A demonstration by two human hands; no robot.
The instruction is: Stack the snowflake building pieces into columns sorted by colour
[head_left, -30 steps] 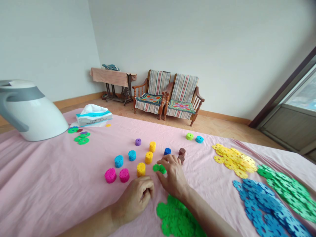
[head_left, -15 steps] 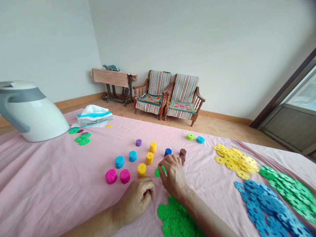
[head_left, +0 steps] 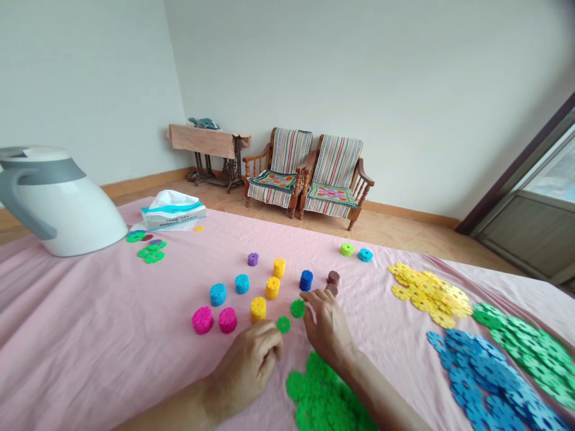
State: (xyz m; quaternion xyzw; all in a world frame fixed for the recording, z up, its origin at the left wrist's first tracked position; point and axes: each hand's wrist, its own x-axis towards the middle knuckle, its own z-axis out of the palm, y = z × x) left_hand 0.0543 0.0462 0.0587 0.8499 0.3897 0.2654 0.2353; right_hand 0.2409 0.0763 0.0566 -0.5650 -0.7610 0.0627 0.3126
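Note:
My left hand (head_left: 252,363) rests curled on the pink cloth, just in front of a yellow stack of discs (head_left: 258,310). Whatever its fingers may hold is hidden. A single green disc (head_left: 283,324) lies flat just beyond its knuckles. My right hand (head_left: 329,325) is beside a green stack of discs (head_left: 297,308), with thumb and forefinger apart and nothing visible between them. Whether the fingertips touch that stack I cannot tell. Beyond them stand a dark blue stack (head_left: 306,280) and brown stacks (head_left: 333,278). Below my right wrist spreads a pile of green discs (head_left: 323,392).
Pink stacks (head_left: 202,320), light blue stacks (head_left: 218,294) and a purple stack (head_left: 253,259) stand left of centre. Yellow discs (head_left: 426,293), blue discs (head_left: 489,377) and more green discs (head_left: 525,347) lie at right. A kettle (head_left: 76,206) and tissue box (head_left: 173,215) occupy the left.
My right hand has drawn back slightly to the right from the green stack, uncovering it and the single green disc. My left hand has hardly moved.

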